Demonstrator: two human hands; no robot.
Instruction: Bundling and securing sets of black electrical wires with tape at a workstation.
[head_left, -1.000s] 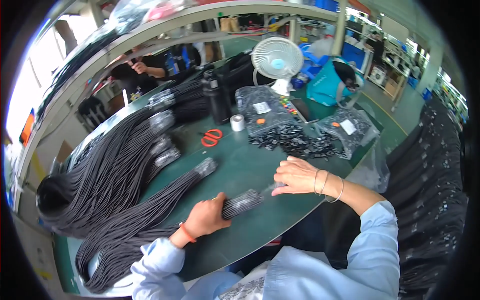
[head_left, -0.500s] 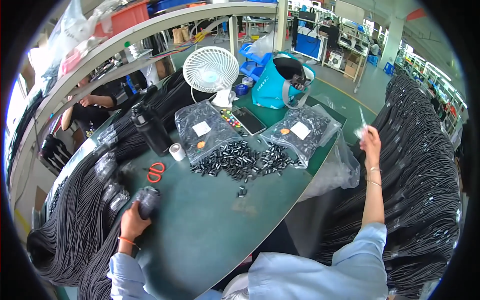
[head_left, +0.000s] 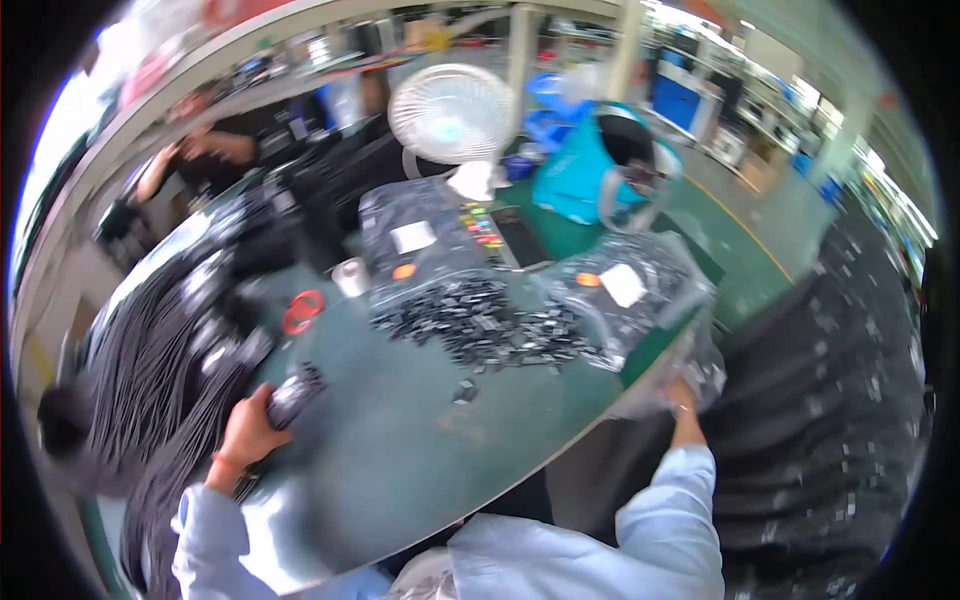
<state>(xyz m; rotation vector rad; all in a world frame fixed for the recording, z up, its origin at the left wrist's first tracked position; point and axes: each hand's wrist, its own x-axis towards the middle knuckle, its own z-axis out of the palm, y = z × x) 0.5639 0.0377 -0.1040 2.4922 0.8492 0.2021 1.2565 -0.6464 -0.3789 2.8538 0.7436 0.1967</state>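
Note:
My left hand [head_left: 255,432] is closed around the plastic-wrapped end of a black cable bundle [head_left: 297,393], held over the left part of the green table. My right hand [head_left: 682,392] is down at the table's right edge, at a clear plastic bag [head_left: 700,370] hanging there. Its fingers are hidden by the bag and blurred, so its grip cannot be made out. Between the hands, a heap of small black tubular pieces [head_left: 480,325] is spread on the table, with a few lying apart [head_left: 465,391] in front.
Two bags of black pieces [head_left: 420,262] [head_left: 630,305] lie behind the heap. Around them are red-handled scissors [head_left: 302,312], a white roll [head_left: 350,277], a phone [head_left: 520,238], a fan [head_left: 453,115] and a teal bag [head_left: 580,180]. Black cables [head_left: 150,370] cover the left side; more hang right [head_left: 830,400].
My right hand has come down from a raised spot at the right, where it held a thin clear piece, to the plastic bag. My left hand keeps the bundle. The view has shifted and blurred.

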